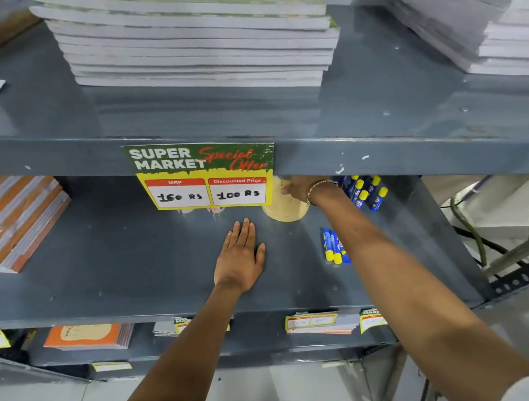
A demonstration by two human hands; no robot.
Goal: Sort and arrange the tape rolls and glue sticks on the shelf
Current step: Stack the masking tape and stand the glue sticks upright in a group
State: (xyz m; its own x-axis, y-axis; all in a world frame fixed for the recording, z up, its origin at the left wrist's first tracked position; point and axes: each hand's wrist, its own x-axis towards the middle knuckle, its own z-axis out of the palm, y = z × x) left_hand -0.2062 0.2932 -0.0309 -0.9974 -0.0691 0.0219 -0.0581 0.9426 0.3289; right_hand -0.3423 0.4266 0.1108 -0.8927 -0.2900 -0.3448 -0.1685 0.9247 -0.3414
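Left hand (pixel 241 257) is flat on the grey shelf (pixel 126 267), palm down, fingers stretched straight and close together, thumb splayed out to the side. Nothing under it, nothing in it; it simply rests on the bare metal.

Right hand (pixel 297 187) reaches deeper, up under the lip of the shelf above, with a thin bracelet (pixel 316 190) at the wrist. Its fingers lie against the top of a tan tape stack (pixel 285 206), a pile of rolls standing just beyond the left hand's fingertips. The fingers look curled over the upper roll, but the price sign (pixel 203 174) and the shelf edge hide their tips, so whether the grip is closed I cannot tell.

Just to the right of that wrist, a cluster of blue glue sticks (pixel 365 191) with yellow caps stands at the back, leaning loosely against one another. Nearer the front, tucked against the inner side of the right forearm, three more loose glue sticks (pixel 333 245) lie flat on the shelf, yellow caps toward the person, touching side by side.

Behind the sign, left of the tape stack, two small roll bottoms peek out, too hidden to describe.

Far off the left hand's side, a stack of orange notebooks (pixel 14 220) lies tilted on the same shelf.
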